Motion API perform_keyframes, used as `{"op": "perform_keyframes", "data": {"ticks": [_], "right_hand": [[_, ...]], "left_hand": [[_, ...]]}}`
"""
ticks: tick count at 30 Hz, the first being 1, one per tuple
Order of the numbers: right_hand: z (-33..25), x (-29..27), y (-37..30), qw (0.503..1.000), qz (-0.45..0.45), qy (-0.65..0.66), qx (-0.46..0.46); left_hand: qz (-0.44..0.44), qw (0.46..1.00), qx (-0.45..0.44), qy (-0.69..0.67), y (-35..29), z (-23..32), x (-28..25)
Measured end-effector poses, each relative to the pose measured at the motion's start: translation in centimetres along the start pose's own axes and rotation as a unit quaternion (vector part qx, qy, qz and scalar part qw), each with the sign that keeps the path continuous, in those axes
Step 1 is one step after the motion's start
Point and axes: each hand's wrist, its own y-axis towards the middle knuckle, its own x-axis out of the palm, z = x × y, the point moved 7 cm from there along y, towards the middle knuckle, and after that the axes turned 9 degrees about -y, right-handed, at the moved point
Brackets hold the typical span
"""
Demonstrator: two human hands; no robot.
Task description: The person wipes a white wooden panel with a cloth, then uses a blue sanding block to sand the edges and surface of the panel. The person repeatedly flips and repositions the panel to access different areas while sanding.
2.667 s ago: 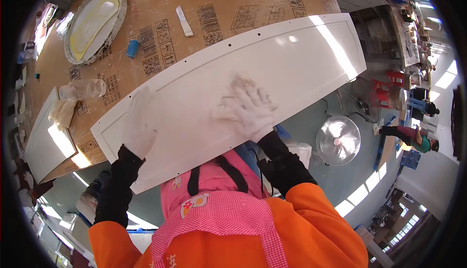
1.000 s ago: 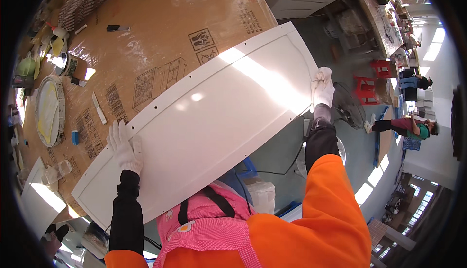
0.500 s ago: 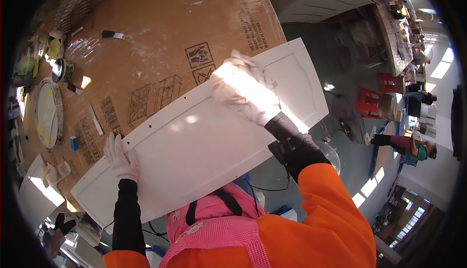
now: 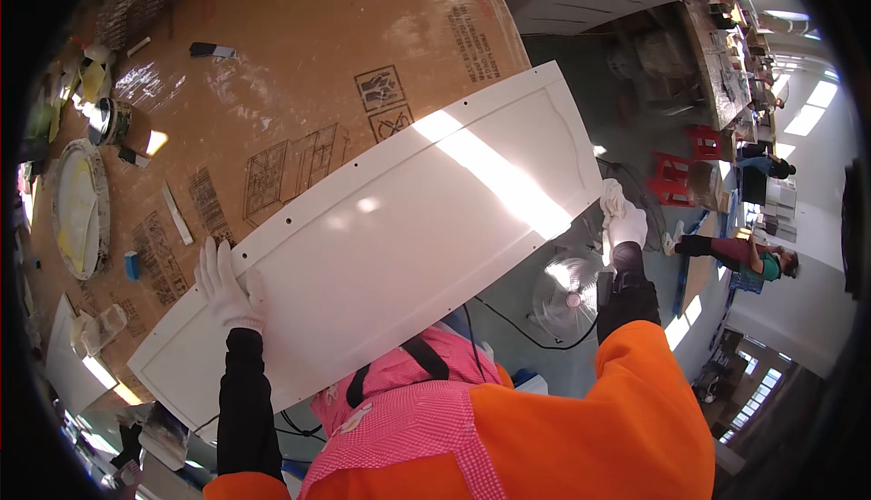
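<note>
A long white panel (image 4: 399, 246) with a recessed middle and small holes along its edges lies slanted across the cardboard-covered table, its right end reaching past the table. My left hand (image 4: 227, 291), in a white glove, rests flat on the panel's left part, fingers stretched over its far edge. My right hand (image 4: 628, 226), also gloved, is just off the panel's right end. Its fingers are closed round a crumpled whitish cloth (image 4: 613, 195). A bright strip of sunlight crosses the panel's right half.
On the cardboard sheet (image 4: 299, 37) lie a scraper (image 4: 212, 50), a white strip (image 4: 177, 213), a blue block (image 4: 132, 266), a can (image 4: 111, 122) and a round lid (image 4: 82, 210). A floor fan (image 4: 572, 299), a cable and red stools (image 4: 671, 179) stand right; people are beyond.
My right hand has swept from the panel's upper middle to the right and nearer, off its right end, with the cloth. My left hand stays on the panel.
</note>
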Motion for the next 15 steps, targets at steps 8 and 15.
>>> {"op": "perform_keyframes", "data": {"ticks": [8, 15], "right_hand": [[-17.7, -20.3, -10.2, 0.753, 0.493, 0.235, -0.368], [-5.7, -8.0, -4.5, 0.940, -0.002, -0.231, -0.249]], "left_hand": [[0.011, 1.000, 0.009, 0.028, -0.4, -1.3, -0.6], [0.027, 1.000, 0.005, 0.009, -0.2, -1.0, -0.7]]}}
